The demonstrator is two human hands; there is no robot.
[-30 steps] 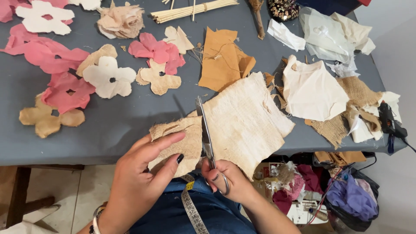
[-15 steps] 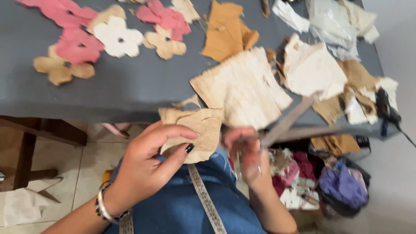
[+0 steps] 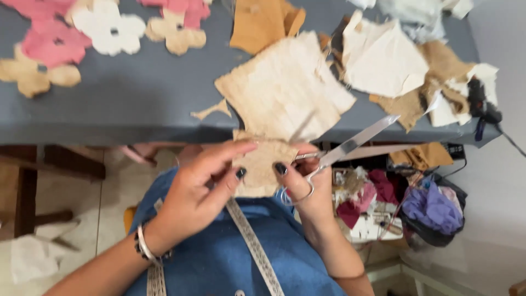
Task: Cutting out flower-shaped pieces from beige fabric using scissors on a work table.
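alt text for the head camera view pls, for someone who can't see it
A person's left hand and right hand pinch a tan fabric piece over their lap, the right also holding open scissors. Above lies a grey table strewn with fabric flowers and cloth scraps.

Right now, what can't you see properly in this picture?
- Scissors: blades motion-blurred, so open or closed is unclear, head view.
- Tan cloth: its sides hidden under the left hand and right hand.
- Pink flower: cut off by the top edge.
- Black thing at the table's right end: too blurred to name.
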